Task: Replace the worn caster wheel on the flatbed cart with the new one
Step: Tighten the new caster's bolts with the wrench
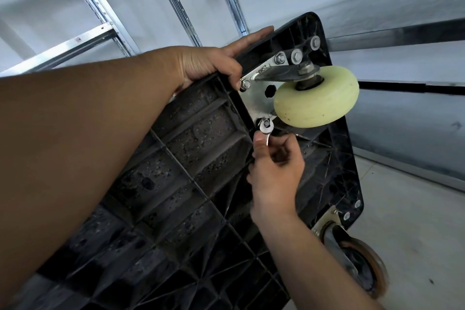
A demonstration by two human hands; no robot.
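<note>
Right now my left hand [208, 65] clamps the edge of the upturned flatbed cart [191, 148], while my right hand [276, 166] pinches a small wrench [266, 131] seated on the corner nut [266, 123] beneath the pale caster wheel [317, 100].

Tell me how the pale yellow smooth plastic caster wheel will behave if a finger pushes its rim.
The pale yellow smooth plastic caster wheel would probably spin, since it sits on an axle in a metal bracket. Its even surface looks hard, perhaps slippery. Its silver mounting plate might shift: the right hand holds a small wrench on one nut.
</note>
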